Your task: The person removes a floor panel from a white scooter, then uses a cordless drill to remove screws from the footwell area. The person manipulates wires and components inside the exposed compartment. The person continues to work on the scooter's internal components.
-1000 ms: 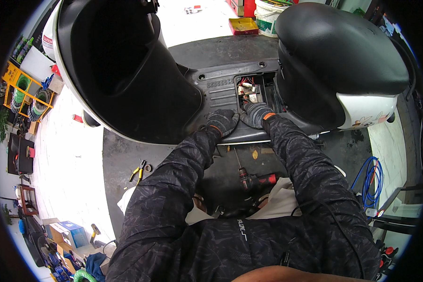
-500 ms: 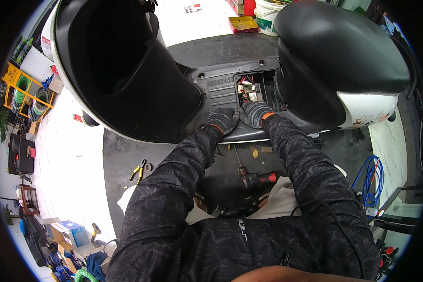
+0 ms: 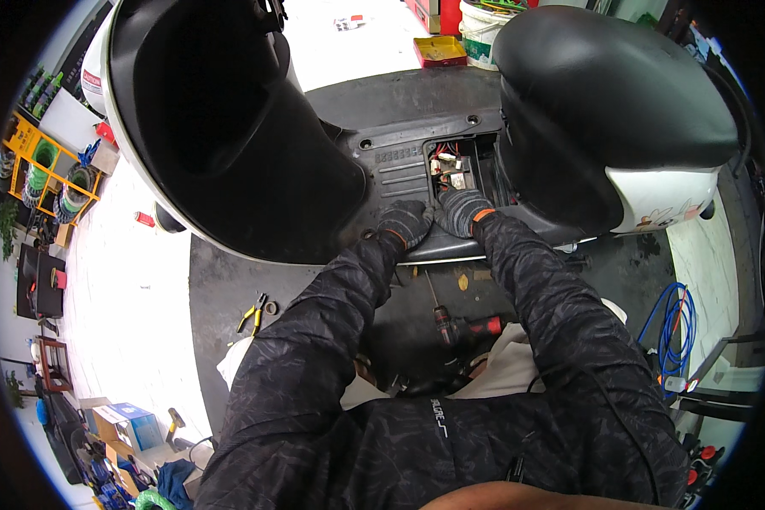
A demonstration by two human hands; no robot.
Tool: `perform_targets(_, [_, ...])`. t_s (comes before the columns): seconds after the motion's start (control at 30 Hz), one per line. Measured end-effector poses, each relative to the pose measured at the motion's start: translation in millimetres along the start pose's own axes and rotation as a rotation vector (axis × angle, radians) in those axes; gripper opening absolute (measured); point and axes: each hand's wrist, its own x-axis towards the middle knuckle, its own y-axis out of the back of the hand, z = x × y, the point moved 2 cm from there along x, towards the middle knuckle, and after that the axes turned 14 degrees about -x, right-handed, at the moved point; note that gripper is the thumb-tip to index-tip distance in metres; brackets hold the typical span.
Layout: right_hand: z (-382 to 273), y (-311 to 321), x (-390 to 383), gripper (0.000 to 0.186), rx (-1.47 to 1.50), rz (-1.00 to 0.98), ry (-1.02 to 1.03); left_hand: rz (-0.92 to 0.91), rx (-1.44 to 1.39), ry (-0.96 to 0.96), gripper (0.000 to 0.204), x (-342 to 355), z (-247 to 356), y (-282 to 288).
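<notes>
The scooter's grey floorboard [image 3: 399, 174] has an open compartment holding a battery [image 3: 457, 183] with red wires and white connectors. My left hand [image 3: 406, 223], in a grey knit glove with an orange cuff, rests curled at the floorboard's near edge, left of the compartment. My right hand [image 3: 461, 210], gloved alike, is beside it with fingers bent at the compartment's near rim, just below the battery. The two hands are close together; whatever their fingertips hold is hidden.
A black seat [image 3: 612, 85] rises right, the front shield [image 3: 204, 187] left. On the dark mat [image 3: 229, 280] lie a drill [image 3: 450, 327] and yellow-handled pliers [image 3: 251, 314]. A blue hose [image 3: 671, 331] is right; a yellow tray [image 3: 440, 51] and bucket [image 3: 483, 30] stand behind.
The hands stay in nearly the same place and grip. The whole picture has shifted very slightly, mostly downward.
</notes>
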Motion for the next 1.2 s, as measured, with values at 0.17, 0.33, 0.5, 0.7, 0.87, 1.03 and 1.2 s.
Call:
perform_targets(0.17, [2,-4,0,0.057,0.028,0.059,-0.004,-0.061,-0.026,-0.043,0.050,7,-1,5])
perform_targets(0.33, [7,-7,2,0.061,0.035,0.080,0.013,-0.005,0.020,-0.005,0.048,-4,9,6])
perform_targets(0.5, [9,-12,6,0.060,0.057,0.059,-0.008,-0.010,0.004,0.062,0.048,-13,-6,17])
perform_targets(0.7, [24,-26,27,0.070,0.145,-0.026,-0.002,-0.051,-0.054,0.171,0.049,-27,-41,27])
perform_targets(0.87, [35,-38,45,0.071,0.143,-0.105,0.117,0.034,0.051,0.133,0.055,-47,-56,14])
perform_targets(1.03, [33,-36,40,0.068,0.155,-0.037,0.135,-0.047,0.009,0.196,0.052,-53,-70,2])
perform_targets(1.2, [31,-27,31,0.077,0.225,0.031,0.128,-0.136,-0.025,0.117,0.050,-66,-53,11])
